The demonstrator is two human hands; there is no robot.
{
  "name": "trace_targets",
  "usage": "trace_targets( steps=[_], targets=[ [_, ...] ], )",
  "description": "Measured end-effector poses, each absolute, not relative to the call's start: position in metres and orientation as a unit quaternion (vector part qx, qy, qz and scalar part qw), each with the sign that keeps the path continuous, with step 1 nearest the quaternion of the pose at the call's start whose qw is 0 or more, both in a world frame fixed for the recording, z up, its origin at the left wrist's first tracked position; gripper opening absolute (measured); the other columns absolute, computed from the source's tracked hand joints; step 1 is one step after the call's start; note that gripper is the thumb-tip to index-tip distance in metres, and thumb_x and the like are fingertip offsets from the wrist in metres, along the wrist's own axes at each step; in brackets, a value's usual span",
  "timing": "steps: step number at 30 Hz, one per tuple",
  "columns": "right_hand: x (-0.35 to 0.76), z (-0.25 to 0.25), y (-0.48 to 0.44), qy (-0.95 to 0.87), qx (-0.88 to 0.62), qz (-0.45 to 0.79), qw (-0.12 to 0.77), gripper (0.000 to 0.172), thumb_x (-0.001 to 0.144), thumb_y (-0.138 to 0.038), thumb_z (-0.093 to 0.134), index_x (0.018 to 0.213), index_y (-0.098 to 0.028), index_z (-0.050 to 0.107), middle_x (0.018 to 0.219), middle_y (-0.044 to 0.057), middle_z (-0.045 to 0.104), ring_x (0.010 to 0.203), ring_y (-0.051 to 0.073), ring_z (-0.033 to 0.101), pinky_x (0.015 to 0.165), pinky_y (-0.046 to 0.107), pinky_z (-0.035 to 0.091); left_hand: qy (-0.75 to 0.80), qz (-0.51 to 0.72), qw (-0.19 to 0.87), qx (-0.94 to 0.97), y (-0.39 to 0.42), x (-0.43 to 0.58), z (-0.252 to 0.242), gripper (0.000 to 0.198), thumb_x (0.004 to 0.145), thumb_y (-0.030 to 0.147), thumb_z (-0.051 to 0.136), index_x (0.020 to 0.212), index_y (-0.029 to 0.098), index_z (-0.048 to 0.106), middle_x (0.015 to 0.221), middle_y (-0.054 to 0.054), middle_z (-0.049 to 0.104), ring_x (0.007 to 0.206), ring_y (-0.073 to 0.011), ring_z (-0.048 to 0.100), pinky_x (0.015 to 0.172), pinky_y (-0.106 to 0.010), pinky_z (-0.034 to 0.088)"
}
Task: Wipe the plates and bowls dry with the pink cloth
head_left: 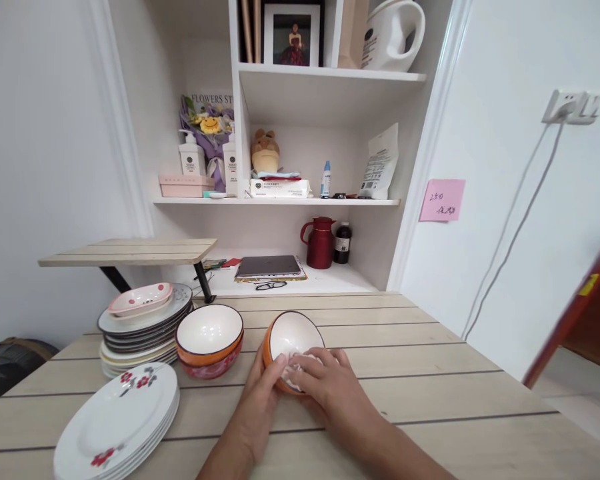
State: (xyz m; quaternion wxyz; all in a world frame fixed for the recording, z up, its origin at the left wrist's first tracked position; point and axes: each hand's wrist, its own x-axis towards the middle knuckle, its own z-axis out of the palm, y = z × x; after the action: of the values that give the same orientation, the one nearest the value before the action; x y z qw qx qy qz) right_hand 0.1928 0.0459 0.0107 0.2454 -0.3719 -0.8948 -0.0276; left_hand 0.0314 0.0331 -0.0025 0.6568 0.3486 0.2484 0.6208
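An orange bowl (286, 333) with a white inside is tilted toward me on the wooden table (430, 373). My left hand (264, 387) grips its near left rim, fingers curled around the edge. My right hand (330, 387) presses a crumpled white tissue or cloth (297, 367) into the bowl's lower inside. To the left stands a stack of two bowls (209, 341), orange over red.
A tall pile of plates (145, 327) with a pink oval dish on top sits at the left, and white flowered plates (117, 420) lie nearer me. Behind the table are shelves with a red jug (320, 243), a dark bottle, a tablet and glasses.
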Motion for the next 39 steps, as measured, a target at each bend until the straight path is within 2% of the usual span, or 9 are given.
trace_targets(
  steps=[4, 7, 11, 15, 18, 23, 29, 35, 39],
  targets=[
    [0.204, 0.007, 0.058, -0.888, -0.371, -0.079, 0.259, 0.031, 0.092, -0.017, 0.060, 0.110, -0.041, 0.066, 0.127, -0.004, 0.067, 0.128, 0.028, 0.049, 0.112, 0.066, 0.008, 0.236, 0.626, 0.668, 0.325, 0.036, 0.030, -0.001, 0.059, 0.083, 0.030, 0.071, 0.139, 0.025, 0.052, 0.133, -0.009, 0.064, 0.128, -0.0290, 0.053, 0.110, -0.042, 0.037],
    [0.205, 0.005, 0.061, -0.879, -0.378, -0.093, 0.274, 0.030, 0.093, -0.014, 0.057, 0.109, -0.038, 0.066, 0.127, -0.003, 0.067, 0.128, 0.027, 0.050, 0.113, 0.068, 0.002, 0.232, 0.618, 0.677, 0.325, 0.037, 0.030, -0.003, 0.059, 0.084, 0.028, 0.070, 0.140, 0.026, 0.052, 0.132, -0.008, 0.064, 0.126, -0.0282, 0.055, 0.110, -0.042, 0.037],
    [0.201, 0.005, 0.056, -0.883, -0.379, -0.059, 0.272, 0.035, 0.091, -0.010, 0.055, 0.110, -0.037, 0.065, 0.125, -0.002, 0.068, 0.124, 0.025, 0.052, 0.112, 0.062, 0.016, 0.229, 0.603, 0.694, 0.320, 0.038, 0.028, -0.005, 0.052, 0.086, 0.032, 0.067, 0.135, 0.017, 0.057, 0.128, -0.012, 0.067, 0.124, -0.0299, 0.056, 0.109, -0.044, 0.039],
    [0.197, 0.007, 0.050, -0.886, -0.352, 0.016, 0.301, 0.046, 0.082, -0.004, 0.058, 0.114, -0.036, 0.066, 0.125, -0.001, 0.067, 0.120, 0.022, 0.054, 0.101, 0.044, 0.038, 0.231, 0.601, 0.695, 0.320, 0.039, 0.026, -0.007, 0.051, 0.087, 0.033, 0.066, 0.134, 0.017, 0.057, 0.128, -0.011, 0.066, 0.122, -0.0288, 0.058, 0.107, -0.043, 0.040],
    [0.197, 0.010, 0.046, -0.889, -0.327, 0.054, 0.316, 0.038, 0.084, -0.010, 0.061, 0.112, -0.035, 0.068, 0.126, 0.000, 0.067, 0.123, 0.021, 0.051, 0.101, 0.040, 0.039, 0.235, 0.599, 0.697, 0.316, 0.040, 0.024, -0.008, 0.050, 0.087, 0.033, 0.065, 0.134, 0.018, 0.057, 0.128, -0.010, 0.066, 0.119, -0.0278, 0.060, 0.107, -0.041, 0.041],
    [0.202, 0.016, 0.047, -0.907, -0.325, 0.031, 0.264, 0.026, 0.091, -0.028, 0.062, 0.114, -0.039, 0.066, 0.132, -0.003, 0.063, 0.123, 0.023, 0.050, 0.097, 0.040, 0.036, 0.223, 0.578, 0.720, 0.315, 0.043, 0.018, -0.011, 0.045, 0.091, 0.035, 0.060, 0.131, 0.015, 0.060, 0.126, -0.011, 0.068, 0.124, -0.0286, 0.056, 0.111, -0.042, 0.037],
    [0.197, 0.023, 0.039, -0.903, -0.361, -0.018, 0.232, 0.030, 0.088, -0.035, 0.068, 0.117, -0.035, 0.060, 0.119, -0.001, 0.070, 0.101, 0.023, 0.062, 0.079, 0.035, 0.039, 0.205, 0.556, 0.739, 0.321, 0.042, 0.019, -0.008, 0.067, 0.090, 0.063, 0.047, 0.136, 0.014, 0.056, 0.132, -0.014, 0.063, 0.134, -0.0307, 0.046, 0.117, -0.046, 0.027],
    [0.187, 0.023, 0.030, -0.846, -0.441, 0.030, 0.297, 0.017, 0.092, -0.037, 0.061, 0.108, -0.031, 0.062, 0.100, -0.002, 0.074, 0.089, 0.021, 0.067, 0.071, 0.030, 0.043, 0.202, 0.555, 0.688, 0.422, 0.035, 0.028, -0.008, 0.075, 0.087, 0.051, 0.061, 0.152, 0.031, 0.028, 0.147, -0.008, 0.050, 0.140, -0.0262, 0.038, 0.120, -0.042, 0.020],
    [0.185, 0.018, 0.029, -0.836, -0.447, 0.050, 0.313, 0.022, 0.090, -0.030, 0.063, 0.112, -0.032, 0.061, 0.107, -0.003, 0.073, 0.094, 0.021, 0.067, 0.076, 0.029, 0.045, 0.229, 0.566, 0.680, 0.407, 0.029, 0.033, -0.005, 0.083, 0.087, 0.047, 0.063, 0.154, 0.036, 0.016, 0.148, -0.008, 0.049, 0.139, -0.0258, 0.041, 0.118, -0.042, 0.024]
  ],
)
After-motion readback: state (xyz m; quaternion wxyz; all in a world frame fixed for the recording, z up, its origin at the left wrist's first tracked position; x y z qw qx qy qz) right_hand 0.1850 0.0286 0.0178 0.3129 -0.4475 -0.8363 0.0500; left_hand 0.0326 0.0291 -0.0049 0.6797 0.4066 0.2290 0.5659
